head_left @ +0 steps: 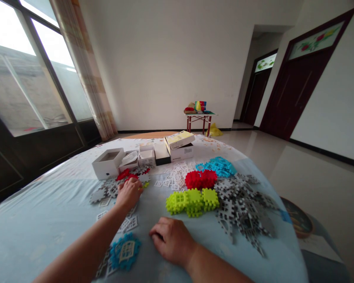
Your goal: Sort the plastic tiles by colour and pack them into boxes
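My left hand (130, 192) reaches over a mixed pile of interlocking plastic pieces at the left, its fingers bent downward and closed. What they grip is hidden; red pieces (124, 175), grey pieces (98, 195) and a yellow-green piece (146, 184) lie around the fingertips. Resting on the tablecloth near the front, my right hand (173, 239) is loosely curled with nothing visible in it. Yellow-green gear-edged pieces (192, 201) form a group just beyond it. Left of the right hand lies a blue toothed piece (125, 251) with a white window frame piece (127, 250) on top.
Behind are red pieces (201, 179), blue pieces (220, 167), white window pieces (177, 175) and a grey heap (244, 204). Open boxes (107, 162) and a yellow-lidded box (179, 139) stand at the back. A stool (297, 218) is beyond the table's right edge.
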